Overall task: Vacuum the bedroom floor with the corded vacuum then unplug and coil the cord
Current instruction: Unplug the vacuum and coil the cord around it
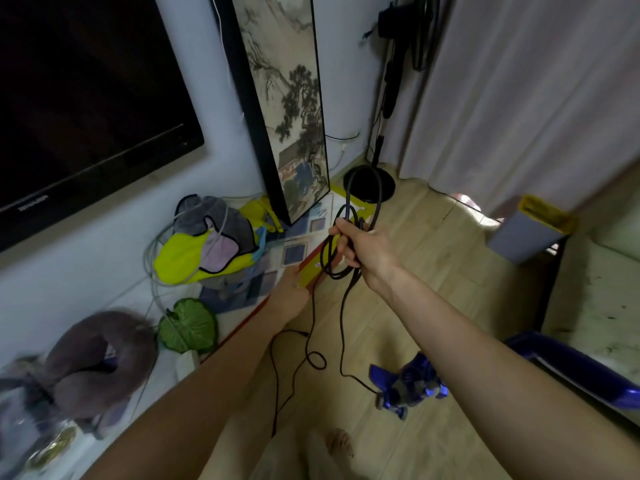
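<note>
My right hand grips several loops of the black vacuum cord, held up over the wooden floor. From the loops, strands hang down and trail across the floor in a small curl, one running to the blue vacuum head at lower right. The vacuum's blue body lies further right. My left hand reaches forward just left of a hanging strand. Its fingers are blurred, so I cannot tell whether they pinch the cord.
A low white shelf on the left carries a neck pillow, a green leaf-shaped item, a yellow bag and a white power strip. A framed painting leans on the wall. A fan base and a bin stand beyond.
</note>
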`<act>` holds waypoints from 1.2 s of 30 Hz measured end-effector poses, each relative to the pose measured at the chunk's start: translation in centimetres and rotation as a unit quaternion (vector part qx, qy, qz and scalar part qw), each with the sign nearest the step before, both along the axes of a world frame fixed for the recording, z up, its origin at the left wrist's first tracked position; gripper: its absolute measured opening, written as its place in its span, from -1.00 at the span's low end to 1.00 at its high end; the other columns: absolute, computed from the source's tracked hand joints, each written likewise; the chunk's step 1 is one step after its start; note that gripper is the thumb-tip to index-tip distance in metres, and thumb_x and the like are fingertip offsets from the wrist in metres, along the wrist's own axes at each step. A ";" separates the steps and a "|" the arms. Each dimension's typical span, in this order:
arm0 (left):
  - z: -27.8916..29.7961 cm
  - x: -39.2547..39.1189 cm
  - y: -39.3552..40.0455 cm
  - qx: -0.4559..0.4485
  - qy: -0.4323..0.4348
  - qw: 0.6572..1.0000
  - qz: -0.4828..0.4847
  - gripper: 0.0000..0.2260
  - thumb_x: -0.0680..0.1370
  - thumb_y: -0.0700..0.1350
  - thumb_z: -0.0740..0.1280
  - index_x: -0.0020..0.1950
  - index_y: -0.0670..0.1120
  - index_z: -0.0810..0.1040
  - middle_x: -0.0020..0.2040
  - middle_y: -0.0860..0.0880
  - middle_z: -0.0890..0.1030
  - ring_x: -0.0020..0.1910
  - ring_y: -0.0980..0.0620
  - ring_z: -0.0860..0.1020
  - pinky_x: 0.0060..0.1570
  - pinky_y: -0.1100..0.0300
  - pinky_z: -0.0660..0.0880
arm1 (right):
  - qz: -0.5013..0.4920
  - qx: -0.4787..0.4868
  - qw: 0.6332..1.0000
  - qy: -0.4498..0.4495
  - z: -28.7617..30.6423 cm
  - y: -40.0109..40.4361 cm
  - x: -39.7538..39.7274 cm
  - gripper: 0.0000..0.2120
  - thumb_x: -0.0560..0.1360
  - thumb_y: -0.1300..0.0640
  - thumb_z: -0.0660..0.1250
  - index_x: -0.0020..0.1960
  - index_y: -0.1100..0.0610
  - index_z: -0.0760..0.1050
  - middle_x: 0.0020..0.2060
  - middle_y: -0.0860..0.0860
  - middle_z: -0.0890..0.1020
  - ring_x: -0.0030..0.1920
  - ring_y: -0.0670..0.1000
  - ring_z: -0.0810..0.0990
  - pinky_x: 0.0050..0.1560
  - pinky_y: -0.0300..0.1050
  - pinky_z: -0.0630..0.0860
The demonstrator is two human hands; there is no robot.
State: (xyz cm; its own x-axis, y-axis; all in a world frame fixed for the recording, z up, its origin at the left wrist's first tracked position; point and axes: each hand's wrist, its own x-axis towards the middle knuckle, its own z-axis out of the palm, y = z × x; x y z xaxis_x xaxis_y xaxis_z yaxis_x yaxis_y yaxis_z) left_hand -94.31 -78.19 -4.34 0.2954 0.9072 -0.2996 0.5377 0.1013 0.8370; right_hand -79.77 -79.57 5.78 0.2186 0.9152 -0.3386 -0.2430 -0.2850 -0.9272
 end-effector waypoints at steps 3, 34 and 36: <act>-1.8 0.6 -0.5 -0.009 0.092 0.993 -0.076 -0.72 0.61 -0.09 0.19 0.31 0.10 0.45 0.16 0.06 0.54 0.14 -0.05 0.53 0.13 0.13 0.46 | -0.018 -0.012 1.000 0.022 0.4 0.3 0.2 -0.73 0.62 0.18 0.26 -0.23 0.25 0.53 -0.60 -0.01 0.43 -0.62 -0.10 0.25 -0.63 -0.28 0.15; 8.0 -2.2 3.2 0.174 0.149 0.942 -0.244 -0.77 0.40 -0.01 0.24 -0.17 -0.18 0.49 -0.26 -0.08 0.46 -0.28 -0.01 0.40 -0.22 0.11 0.32 | 0.119 -0.155 0.974 -0.111 -2.7 -1.9 -0.9 -0.59 0.64 -0.06 0.16 -0.30 0.14 0.36 -0.61 -0.04 0.27 -0.65 -0.07 0.14 -0.60 -0.26 0.07; 6.3 -2.9 2.9 0.142 0.155 0.951 -0.227 -0.79 0.54 -0.11 0.24 -0.11 -0.27 0.44 -0.21 -0.22 0.47 -0.26 -0.05 0.39 -0.20 0.11 0.29 | 0.121 -0.141 0.978 -0.092 -1.9 -2.0 0.0 -0.60 0.60 -0.08 0.25 -0.33 0.11 0.34 -0.61 -0.07 0.24 -0.63 -0.08 0.11 -0.60 -0.25 0.06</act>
